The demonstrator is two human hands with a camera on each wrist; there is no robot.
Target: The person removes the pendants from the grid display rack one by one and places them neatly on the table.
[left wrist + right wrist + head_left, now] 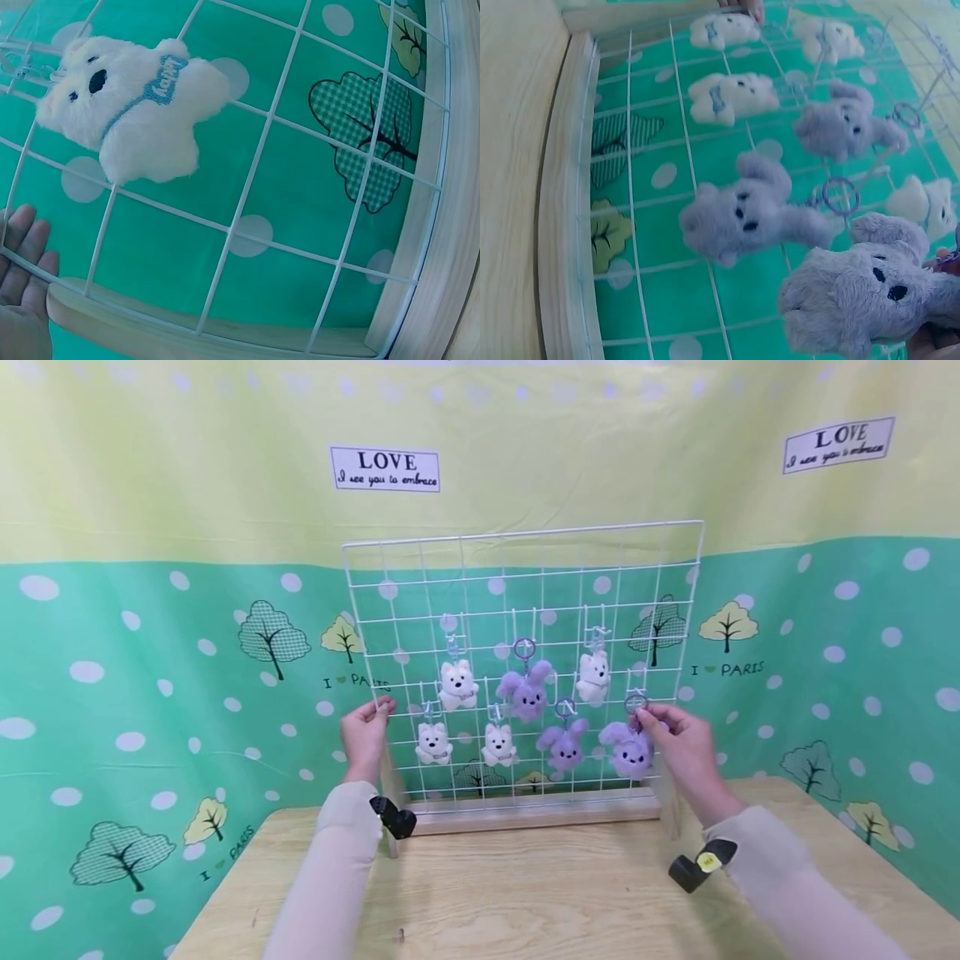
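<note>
My right hand (686, 756) pinches the ring end of a purple plush bunny keychain (630, 752), low on the right side of a white wire grid rack (525, 533). In the right wrist view that bunny (855, 296) is large and close; the fingers are partly cut off at the edge. My left hand (362, 739) holds the grid's left edge. Two other purple bunny keychains (528, 693) hang on hooks of the grid. Several white plush dog keychains (457, 685) hang there too, one seen close in the left wrist view with a blue scarf.
The grid stands in a wooden base (540, 810) on a wooden table (510, 893). A green and yellow printed cloth (150, 652) with trees and dots hangs behind and at the sides. Black cameras (393, 817) are strapped to both wrists.
</note>
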